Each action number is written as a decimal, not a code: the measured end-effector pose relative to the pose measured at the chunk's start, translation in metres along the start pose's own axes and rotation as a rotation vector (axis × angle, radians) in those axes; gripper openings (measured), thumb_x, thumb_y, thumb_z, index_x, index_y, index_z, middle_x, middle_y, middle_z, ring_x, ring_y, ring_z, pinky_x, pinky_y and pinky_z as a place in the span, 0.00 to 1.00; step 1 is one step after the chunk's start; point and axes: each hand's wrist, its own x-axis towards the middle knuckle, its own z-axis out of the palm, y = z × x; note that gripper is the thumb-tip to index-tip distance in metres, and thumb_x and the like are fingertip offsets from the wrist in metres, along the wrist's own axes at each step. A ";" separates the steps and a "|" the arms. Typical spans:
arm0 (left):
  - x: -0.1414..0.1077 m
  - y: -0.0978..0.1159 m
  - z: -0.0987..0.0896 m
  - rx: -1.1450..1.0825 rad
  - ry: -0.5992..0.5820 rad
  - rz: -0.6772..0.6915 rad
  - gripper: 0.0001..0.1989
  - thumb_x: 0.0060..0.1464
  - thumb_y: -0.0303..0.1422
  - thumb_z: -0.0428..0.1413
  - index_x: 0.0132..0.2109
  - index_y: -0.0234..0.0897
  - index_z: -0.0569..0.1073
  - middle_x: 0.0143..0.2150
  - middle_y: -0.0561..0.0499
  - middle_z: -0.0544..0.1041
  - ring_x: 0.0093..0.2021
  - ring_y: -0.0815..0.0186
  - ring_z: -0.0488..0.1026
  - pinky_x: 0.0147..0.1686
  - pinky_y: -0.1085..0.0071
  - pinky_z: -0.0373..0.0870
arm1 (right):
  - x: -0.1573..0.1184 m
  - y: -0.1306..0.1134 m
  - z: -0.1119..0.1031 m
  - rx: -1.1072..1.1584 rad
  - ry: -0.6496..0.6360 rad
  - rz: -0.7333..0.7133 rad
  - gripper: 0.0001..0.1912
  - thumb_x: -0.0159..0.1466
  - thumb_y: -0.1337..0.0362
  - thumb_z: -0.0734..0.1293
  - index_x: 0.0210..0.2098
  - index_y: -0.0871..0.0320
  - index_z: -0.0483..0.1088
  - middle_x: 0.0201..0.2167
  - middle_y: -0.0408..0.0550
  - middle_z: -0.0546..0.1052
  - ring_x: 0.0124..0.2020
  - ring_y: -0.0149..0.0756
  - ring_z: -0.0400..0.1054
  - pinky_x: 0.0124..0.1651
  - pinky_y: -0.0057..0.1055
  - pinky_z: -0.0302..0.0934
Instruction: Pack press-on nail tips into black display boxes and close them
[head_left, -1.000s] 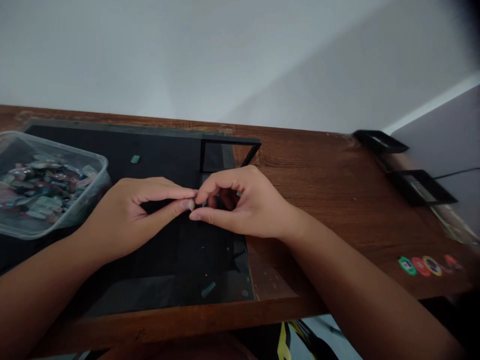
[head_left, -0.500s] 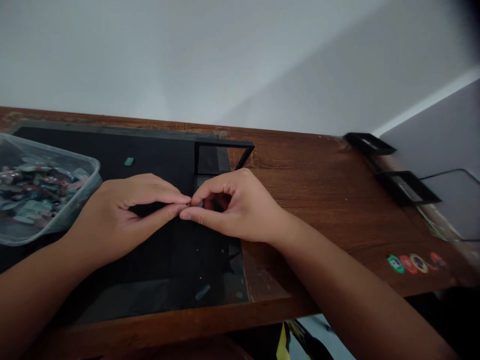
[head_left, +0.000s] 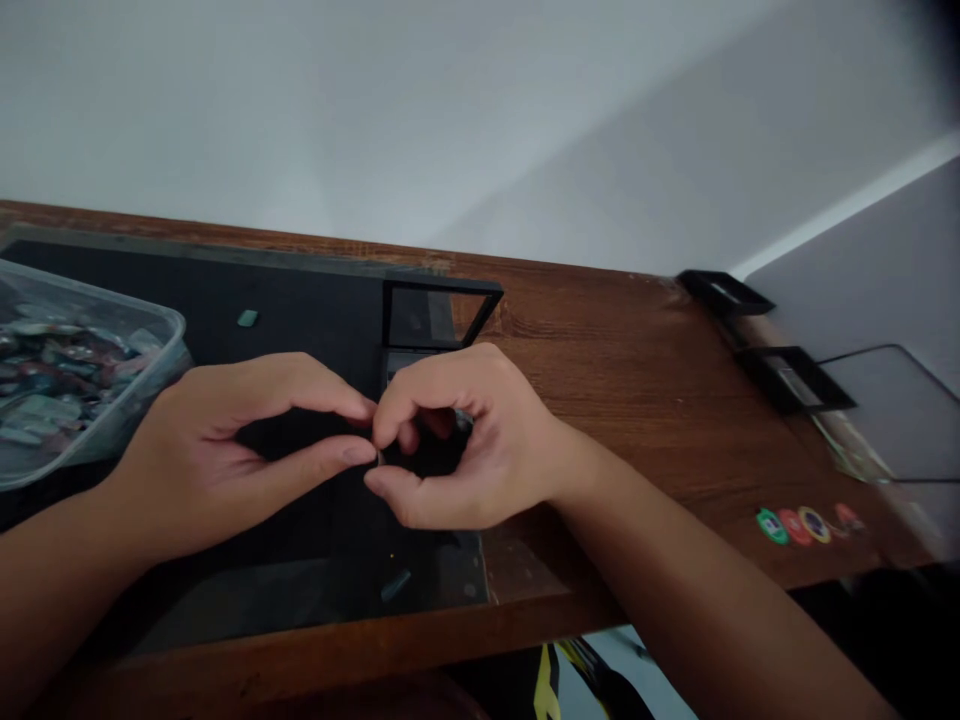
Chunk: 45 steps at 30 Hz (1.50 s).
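Observation:
My left hand (head_left: 217, 455) comes in from the left, its thumb and index fingertips a little apart. Close against it, my right hand (head_left: 469, 440) has thumb and index finger curled round a tiny piece (head_left: 380, 458), too small and dark to name. The left thumb tip is at the edge of that piece; whether it touches is unclear. Behind my right hand stands a black case (head_left: 386, 315) with a raised, framed clear lid, its lower part mostly hidden. A clear plastic tub (head_left: 154, 370) of mixed coloured stone pieces (head_left: 56, 405) sits left of my left hand.
Under my hands lies a black mat (head_left: 315, 300) on a wooden table (head_left: 600, 370). One greenish stone (head_left: 247, 318) lies behind, another (head_left: 395, 585) near the front edge. Black frames (head_left: 799, 380) stand at the right by the wall, and several round coloured badges (head_left: 795, 525) lie nearer.
My fingertips have spread from a tight pinch, and the left thumb and index finger now show a gap. My right thumb has dropped lower. The whole view has shifted slightly.

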 end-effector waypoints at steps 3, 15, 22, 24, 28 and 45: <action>0.000 0.000 0.000 -0.033 -0.037 -0.030 0.02 0.59 0.37 0.68 0.38 0.47 0.84 0.36 0.60 0.86 0.35 0.70 0.82 0.39 0.77 0.77 | -0.001 -0.001 0.002 -0.002 -0.029 0.003 0.05 0.58 0.68 0.75 0.28 0.59 0.75 0.23 0.36 0.74 0.23 0.21 0.64 0.28 0.20 0.59; 0.006 -0.004 0.006 -0.475 -0.247 -0.455 0.03 0.58 0.35 0.68 0.40 0.44 0.86 0.29 0.56 0.86 0.28 0.68 0.83 0.30 0.78 0.82 | 0.000 -0.002 -0.004 -0.352 -0.084 -0.106 0.08 0.64 0.70 0.71 0.28 0.58 0.76 0.26 0.37 0.78 0.28 0.24 0.70 0.33 0.26 0.58; 0.009 -0.005 0.009 -0.610 -0.167 -0.506 0.14 0.50 0.30 0.73 0.44 0.49 0.86 0.38 0.54 0.89 0.39 0.59 0.89 0.42 0.72 0.87 | 0.000 -0.003 -0.006 -0.465 -0.011 -0.144 0.06 0.64 0.70 0.69 0.31 0.59 0.78 0.27 0.38 0.78 0.27 0.24 0.69 0.32 0.28 0.55; 0.007 -0.007 0.008 -0.579 -0.127 -0.505 0.17 0.48 0.31 0.75 0.46 0.50 0.86 0.38 0.55 0.89 0.37 0.60 0.88 0.41 0.72 0.87 | 0.000 -0.003 -0.006 -0.520 -0.027 -0.152 0.08 0.67 0.69 0.68 0.32 0.57 0.79 0.27 0.38 0.79 0.27 0.25 0.68 0.32 0.28 0.56; 0.003 -0.012 0.005 -0.495 -0.104 -0.494 0.24 0.46 0.37 0.77 0.52 0.50 0.83 0.37 0.55 0.89 0.37 0.57 0.88 0.41 0.69 0.88 | -0.001 -0.002 -0.005 -0.590 -0.092 -0.161 0.12 0.73 0.64 0.66 0.41 0.53 0.83 0.33 0.41 0.82 0.29 0.26 0.69 0.33 0.28 0.57; 0.000 -0.021 0.004 0.180 -0.105 -0.213 0.11 0.63 0.46 0.63 0.49 0.52 0.82 0.46 0.54 0.86 0.44 0.62 0.81 0.42 0.68 0.79 | 0.006 -0.001 -0.051 -0.882 -0.186 0.424 0.09 0.60 0.72 0.74 0.31 0.52 0.85 0.31 0.44 0.85 0.33 0.38 0.74 0.35 0.35 0.56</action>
